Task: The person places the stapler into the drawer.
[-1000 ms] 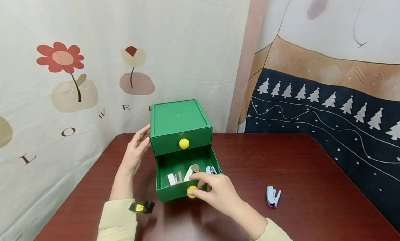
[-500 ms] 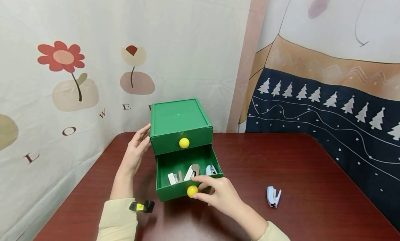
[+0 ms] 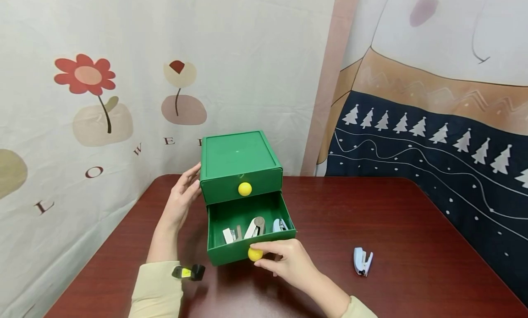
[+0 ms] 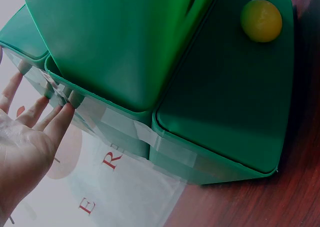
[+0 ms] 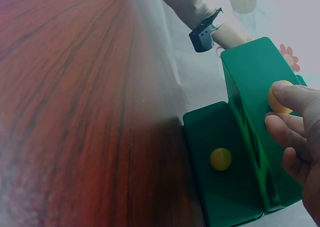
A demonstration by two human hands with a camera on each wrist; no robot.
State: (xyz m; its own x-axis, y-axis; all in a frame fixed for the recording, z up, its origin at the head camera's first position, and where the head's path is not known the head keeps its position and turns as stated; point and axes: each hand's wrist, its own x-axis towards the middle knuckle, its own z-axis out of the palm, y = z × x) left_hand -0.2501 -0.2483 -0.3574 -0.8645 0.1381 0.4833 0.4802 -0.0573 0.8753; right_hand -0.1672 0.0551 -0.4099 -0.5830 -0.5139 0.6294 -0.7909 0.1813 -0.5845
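Observation:
A green drawer cabinet (image 3: 240, 155) stands on the table with its middle drawer (image 3: 228, 253) pulled out. My left hand (image 3: 180, 201) touches the cabinet's left side with extended fingers; the left wrist view shows its fingertips (image 4: 67, 108) against that wall. At the drawer front my right hand (image 3: 290, 260) pinches the round yellow knob (image 3: 255, 254) between thumb and index finger. Inside the drawer lie a white stapler (image 3: 228, 236), a white and grey-brown stapler (image 3: 255, 227) and a light blue stapler (image 3: 278, 225), partly hidden by the drawer front.
Another light blue stapler (image 3: 362, 261) lies on the dark red wooden table (image 3: 412, 226), to the right. A second yellow knob (image 3: 244, 189) is on the closed top drawer. Below, a closed bottom drawer (image 5: 225, 187) shows in the right wrist view. Printed cloth (image 3: 255, 57) hangs behind.
My right index finger has come back from over the drawer's front edge and down onto the yellow knob. The left hand stays against the cabinet; the drawer looks equally far out.

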